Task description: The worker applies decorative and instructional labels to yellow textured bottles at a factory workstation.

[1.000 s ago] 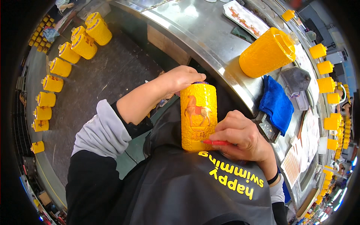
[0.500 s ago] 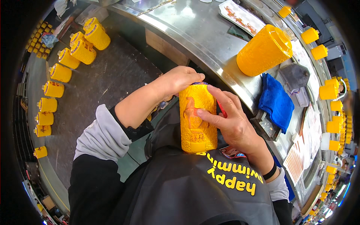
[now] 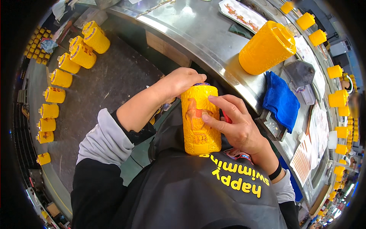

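A yellow embossed bottle (image 3: pixel 194 129) stands upright against my apron, with a reddish horse decal (image 3: pixel 194 114) and dark red characters below it on its face. My left hand (image 3: pixel 185 81) is closed round its top end; the fingers on the far side are hidden. My right hand (image 3: pixel 237 121) is at the bottle's right side, its thumb tip on the horse decal and its index finger near the upper right edge. A small red object (image 3: pixel 227 117) shows partly behind the right thumb, tucked in the curled fingers; its kind is hidden.
On the steel table stand a larger yellow bottle (image 3: pixel 267 47), a folded blue cloth (image 3: pixel 281 101) and a tray of decal sheets (image 3: pixel 244 16). Striped sheets (image 3: pixel 301 162) lie nearer. Several yellow bottles (image 3: pixel 61 78) line the dark board (image 3: pixel 114 72) at left; more stand far right.
My right index finger and thumb have shifted slightly on the bottle, and more of the red object shows. The surroundings have shifted a little in view.
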Motion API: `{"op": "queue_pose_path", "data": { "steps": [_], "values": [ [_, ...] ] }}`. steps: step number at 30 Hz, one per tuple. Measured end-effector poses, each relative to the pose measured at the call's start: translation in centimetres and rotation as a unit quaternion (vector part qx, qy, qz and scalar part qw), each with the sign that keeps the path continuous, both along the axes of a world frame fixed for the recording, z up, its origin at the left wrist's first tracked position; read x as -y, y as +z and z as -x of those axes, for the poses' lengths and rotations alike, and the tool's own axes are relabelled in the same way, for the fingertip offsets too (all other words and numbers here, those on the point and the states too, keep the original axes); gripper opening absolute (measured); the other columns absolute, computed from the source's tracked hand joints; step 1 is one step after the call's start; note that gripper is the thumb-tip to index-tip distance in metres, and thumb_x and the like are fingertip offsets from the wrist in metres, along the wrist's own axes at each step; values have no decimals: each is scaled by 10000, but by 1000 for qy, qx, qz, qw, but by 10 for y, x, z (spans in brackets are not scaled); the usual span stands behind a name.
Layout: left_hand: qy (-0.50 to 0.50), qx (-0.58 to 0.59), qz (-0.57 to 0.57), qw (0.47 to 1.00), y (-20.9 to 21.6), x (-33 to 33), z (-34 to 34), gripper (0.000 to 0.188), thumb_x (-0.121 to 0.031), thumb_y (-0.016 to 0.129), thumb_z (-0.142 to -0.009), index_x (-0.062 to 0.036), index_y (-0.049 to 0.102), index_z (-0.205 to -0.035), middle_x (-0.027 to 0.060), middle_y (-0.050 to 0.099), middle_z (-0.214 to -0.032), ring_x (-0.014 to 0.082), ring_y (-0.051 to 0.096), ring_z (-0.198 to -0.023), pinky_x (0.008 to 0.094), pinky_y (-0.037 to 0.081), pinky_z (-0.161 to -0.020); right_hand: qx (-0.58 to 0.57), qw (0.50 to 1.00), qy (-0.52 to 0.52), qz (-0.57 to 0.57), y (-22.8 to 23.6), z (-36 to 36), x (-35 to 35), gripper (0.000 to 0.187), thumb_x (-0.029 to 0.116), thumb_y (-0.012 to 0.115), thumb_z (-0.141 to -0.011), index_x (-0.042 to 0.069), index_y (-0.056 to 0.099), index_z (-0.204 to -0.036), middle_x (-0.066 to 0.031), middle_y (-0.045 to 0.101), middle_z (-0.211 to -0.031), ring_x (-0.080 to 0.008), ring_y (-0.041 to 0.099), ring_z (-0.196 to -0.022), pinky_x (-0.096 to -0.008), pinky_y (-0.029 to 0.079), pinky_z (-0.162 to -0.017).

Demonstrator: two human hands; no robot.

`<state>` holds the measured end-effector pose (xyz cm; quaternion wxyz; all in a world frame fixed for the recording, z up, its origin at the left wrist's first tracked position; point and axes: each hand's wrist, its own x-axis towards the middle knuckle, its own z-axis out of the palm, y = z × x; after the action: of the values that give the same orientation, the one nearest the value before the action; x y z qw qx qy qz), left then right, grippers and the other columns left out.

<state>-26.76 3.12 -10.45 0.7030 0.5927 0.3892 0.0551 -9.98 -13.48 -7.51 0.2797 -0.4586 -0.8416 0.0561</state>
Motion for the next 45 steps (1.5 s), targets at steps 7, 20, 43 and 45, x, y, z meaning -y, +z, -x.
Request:
{"op": "queue_pose_path", "data": {
  "steps": [7,20,43,45],
  "values": [
    [7,11,32,999,-3,-1,2,330,-359,613,-902,-32,644,-935,28,616,-836,99,573,-756,251,448,-639,-19,999,-2,35,7,-10,12,458,-88,644,-737,111,660,-1148,-170,602,-1202,-341,588,-1070,-402,516,-888],
    [-13,-36,46,998,-1,-12,1,344,-375,598,-919,-38,648,-964,50,659,-811,132,628,-684,299,510,-589,-143,984,62,87,22,-6,3,240,-10,725,-712,74,658,-927,-82,596,-835,-278,567,-743,-338,479,-653],
    [-17,-35,8,999,4,-5,-9,396,-407,627,-892,-17,638,-960,52,641,-852,121,606,-753,246,470,-650,-350,830,-211,380,8,-6,16,417,58,580,-928,-5,480,-1328,-200,620,-1169,-202,640,-979,-313,528,-794],
    [-18,-36,5,999,4,-5,-11,395,-407,626,-893,-18,638,-960,53,639,-854,122,605,-757,245,468,-651,-249,907,-164,298,-8,-7,15,670,333,646,-891,-64,399,-1370,-276,585,-1194,-319,622,-1077,-374,490,-915]
  ]
}}
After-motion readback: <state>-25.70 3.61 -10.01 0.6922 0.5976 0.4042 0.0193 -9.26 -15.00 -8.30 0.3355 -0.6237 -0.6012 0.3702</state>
